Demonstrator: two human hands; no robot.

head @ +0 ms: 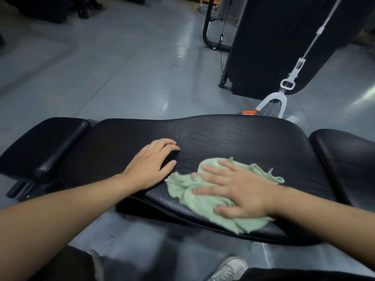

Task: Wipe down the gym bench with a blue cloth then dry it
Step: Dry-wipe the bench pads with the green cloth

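R hand [239,191] lies flat w/ fingers spread straight, pressing pale-green cloth [205,201] bunched under palm on bench pad [233,136]. Cloth prob soft, light, limp; best palm-pressed mid-bunch. L hand [150,163], beyond cloth's left edge, rests loosely curled on pad, holding nothing.

We see a dim, cool-toned view; pale glare streaks the glossy floor [166,92] at centre and far right of the frame; the bench pad [233,138] catches a soft sheen; the lower edge blurs; wide-angle distortion bends lines near the corners; the upper left sinks into shadow
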